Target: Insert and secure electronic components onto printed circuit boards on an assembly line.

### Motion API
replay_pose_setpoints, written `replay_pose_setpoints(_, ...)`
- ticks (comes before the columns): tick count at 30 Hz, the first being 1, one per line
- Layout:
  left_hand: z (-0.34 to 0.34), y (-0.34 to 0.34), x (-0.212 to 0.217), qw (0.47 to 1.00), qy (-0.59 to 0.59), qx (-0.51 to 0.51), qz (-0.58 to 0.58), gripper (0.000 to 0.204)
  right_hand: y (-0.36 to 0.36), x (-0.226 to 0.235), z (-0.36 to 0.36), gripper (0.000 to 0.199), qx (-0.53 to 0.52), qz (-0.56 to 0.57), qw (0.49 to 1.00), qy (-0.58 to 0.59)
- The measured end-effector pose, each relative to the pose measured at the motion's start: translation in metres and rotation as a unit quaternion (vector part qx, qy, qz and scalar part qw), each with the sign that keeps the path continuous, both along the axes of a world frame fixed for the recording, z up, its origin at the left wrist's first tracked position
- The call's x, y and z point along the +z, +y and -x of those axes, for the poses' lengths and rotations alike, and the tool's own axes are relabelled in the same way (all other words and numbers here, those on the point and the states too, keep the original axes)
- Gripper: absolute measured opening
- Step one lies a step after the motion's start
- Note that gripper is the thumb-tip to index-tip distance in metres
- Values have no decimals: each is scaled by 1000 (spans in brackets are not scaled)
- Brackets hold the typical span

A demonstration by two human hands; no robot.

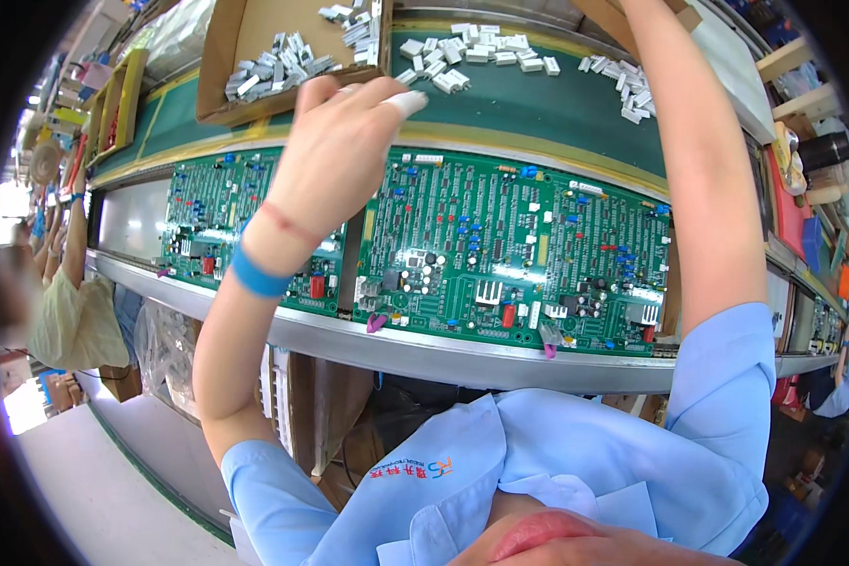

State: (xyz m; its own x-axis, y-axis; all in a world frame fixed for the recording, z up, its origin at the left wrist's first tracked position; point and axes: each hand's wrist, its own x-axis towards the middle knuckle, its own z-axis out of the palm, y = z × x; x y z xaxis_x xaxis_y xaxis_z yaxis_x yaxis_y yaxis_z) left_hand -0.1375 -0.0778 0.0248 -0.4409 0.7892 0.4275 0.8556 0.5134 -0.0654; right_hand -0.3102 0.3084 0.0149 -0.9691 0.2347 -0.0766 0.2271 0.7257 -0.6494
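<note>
My left hand [341, 141], with a blue band [259, 272] on its wrist, is raised over the far edge of the green circuit boards, beside the front edge of an open cardboard box [219, 66]. Its fingers are curled, and one digit has a white covering. The fingertips are turned away, so what they hold, if anything, is hidden. Below the hand lies a populated circuit board [424, 222], with another board [585, 236] to its right and a third [187, 193] partly behind my wrist. My right forearm [707, 160] stretches past the top edge, where the hand is out of sight.
Grey-white blocky parts [288, 64] lie in the box. Loose white parts [472, 47] are scattered on the green surface, with another pile [623, 87] to the right. A metal rail [481, 363] runs along the near side. Another person [75, 311] is at the far left.
</note>
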Motion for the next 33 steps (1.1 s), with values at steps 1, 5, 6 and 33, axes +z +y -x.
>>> replay_pose_setpoints(1,7,13,-5,1000,-11,9,27,35,4,2,2,43,-4,10,1000,12)
replay_pose_setpoints(5,40,54,-30,991,12,21,129,47,21,-1,11,43,-21,51,997,52)
replay_pose_setpoints(6,47,60,-34,991,13,16,130,47,28,-5,11,42,-28,62,996,59)
replay_pose_setpoints(33,64,88,-28,953,-133,102,252,20,32,55,-203,20,71,673,733,69)
